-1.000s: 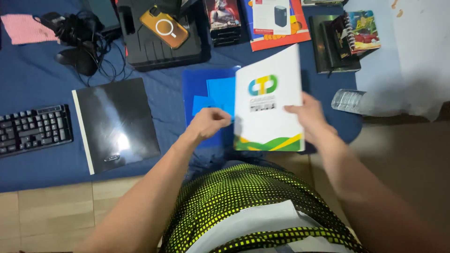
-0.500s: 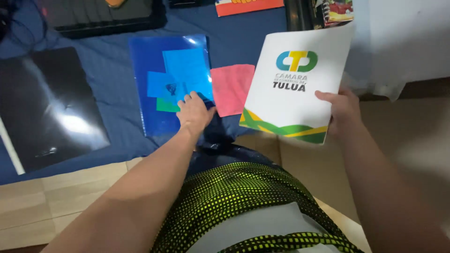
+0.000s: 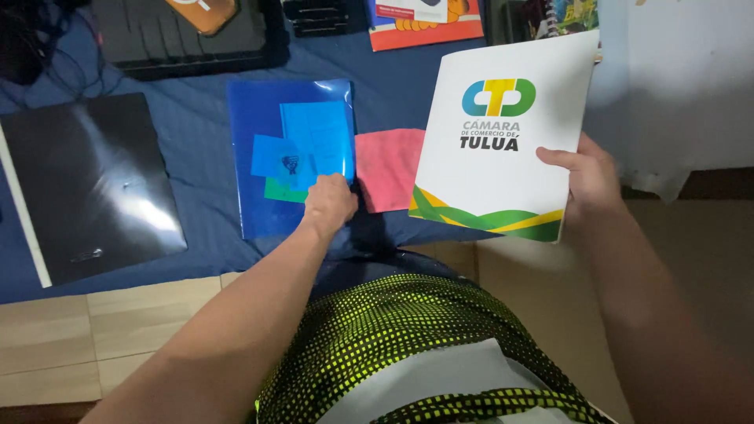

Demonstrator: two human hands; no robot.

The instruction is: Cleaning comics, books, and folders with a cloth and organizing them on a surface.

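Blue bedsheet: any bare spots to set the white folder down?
Bare sheet runs between the black folder and the blue plastic folder, and above the pink cloth. The top edge is crowded: black tray, red booklet. The left hand rests on the blue folder; the right hand holds the white folder.

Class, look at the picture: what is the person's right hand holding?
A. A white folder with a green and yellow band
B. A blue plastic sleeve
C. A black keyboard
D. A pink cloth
A: the right hand grips the white folder by its edge, lifted above the blue bedsheet.
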